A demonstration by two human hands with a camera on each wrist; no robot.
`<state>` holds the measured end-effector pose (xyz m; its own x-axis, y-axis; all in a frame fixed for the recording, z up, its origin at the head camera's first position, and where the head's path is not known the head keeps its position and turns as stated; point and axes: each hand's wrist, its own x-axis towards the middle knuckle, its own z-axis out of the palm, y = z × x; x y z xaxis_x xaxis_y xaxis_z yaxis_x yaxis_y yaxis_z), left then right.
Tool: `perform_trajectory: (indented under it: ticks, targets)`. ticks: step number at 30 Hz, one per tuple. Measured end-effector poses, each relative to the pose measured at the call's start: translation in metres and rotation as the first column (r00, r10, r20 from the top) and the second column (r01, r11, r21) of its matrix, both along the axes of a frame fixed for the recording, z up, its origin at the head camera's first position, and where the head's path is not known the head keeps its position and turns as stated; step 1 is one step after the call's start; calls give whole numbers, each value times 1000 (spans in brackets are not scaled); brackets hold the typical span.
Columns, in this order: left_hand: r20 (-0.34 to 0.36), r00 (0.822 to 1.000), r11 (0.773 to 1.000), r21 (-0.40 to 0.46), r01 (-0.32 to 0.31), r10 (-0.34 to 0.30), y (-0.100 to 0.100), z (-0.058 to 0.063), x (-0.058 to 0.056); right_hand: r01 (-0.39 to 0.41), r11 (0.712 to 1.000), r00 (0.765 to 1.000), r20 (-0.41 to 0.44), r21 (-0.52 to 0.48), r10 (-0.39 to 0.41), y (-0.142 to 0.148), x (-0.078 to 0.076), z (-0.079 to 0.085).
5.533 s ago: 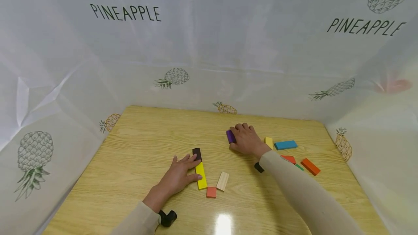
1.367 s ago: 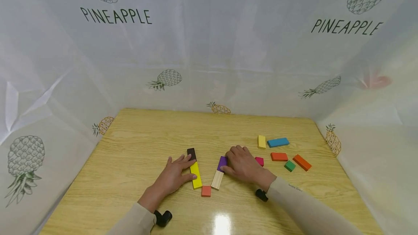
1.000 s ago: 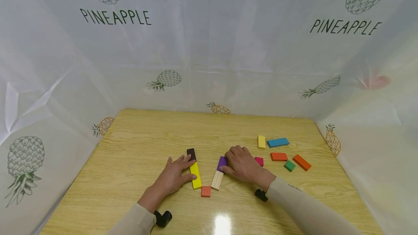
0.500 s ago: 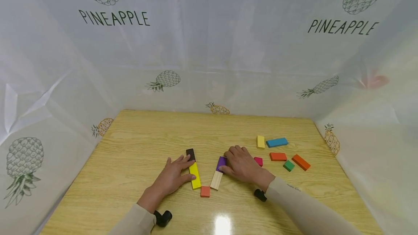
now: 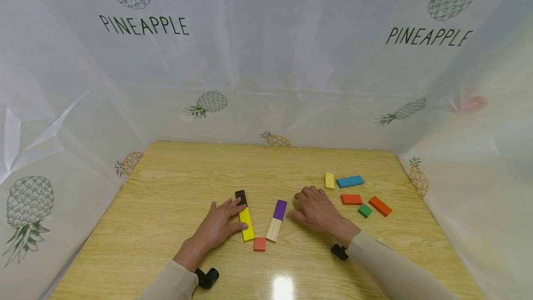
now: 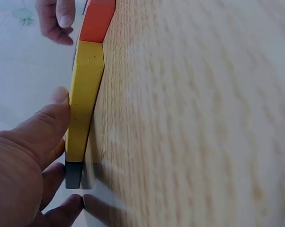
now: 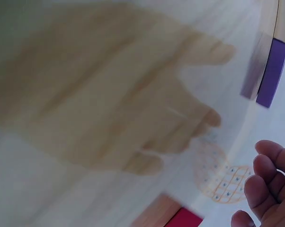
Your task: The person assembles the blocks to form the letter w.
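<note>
My left hand (image 5: 218, 223) lies with fingers spread beside a yellow block (image 5: 246, 226) and a black block (image 5: 241, 197) set end to end, thumb and fingertips touching them. In the left wrist view the thumb (image 6: 59, 97) rests against the yellow block's side. A small red square block (image 5: 259, 244) sits at the yellow block's near end. Right of it, a plain wood block (image 5: 273, 230) and a purple block (image 5: 280, 209) form a second slanted line. My right hand (image 5: 314, 207) is just right of the purple block, apart from it, fingers loosely bent, holding nothing.
A crimson block (image 7: 184, 218) is mostly hidden by the right hand in the head view. To the right lie pale yellow (image 5: 329, 181), blue (image 5: 350, 181), red-orange (image 5: 351, 199), green (image 5: 364, 210) and orange (image 5: 381, 206) blocks. A pineapple-print sheet (image 5: 250, 59) surrounds the wooden table.
The right hand brought the purple block to the plain wood block's far end, then let go and shifted right. The left hand has stayed at the yellow and black blocks.
</note>
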<state>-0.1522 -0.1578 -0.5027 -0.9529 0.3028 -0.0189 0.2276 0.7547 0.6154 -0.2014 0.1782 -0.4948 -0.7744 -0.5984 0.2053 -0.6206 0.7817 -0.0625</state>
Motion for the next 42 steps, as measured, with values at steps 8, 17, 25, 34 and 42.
perform_trajectory:
  ticks: [8,17,25,34,42]
  targets:
    - [-66,996,998,35,-53,55,-2,2,-1,86,996,996,1,-36,-86,28,7,0]
    - [-222,968,991,-88,101,-118,17,25,-9,154,985,988,-14,-74,-155,58,14,0]
    - [-73,872,862,-213,460,-484,49,35,-29,197,978,979,-36,-71,-199,72,16,-3]
    - [57,844,817,-228,530,-533,67,31,-43,165,984,980,-104,-64,-171,79,18,-6]
    - [75,832,805,-220,551,-549,72,23,-51,196,977,977,-70,-78,-202,85,20,-7]
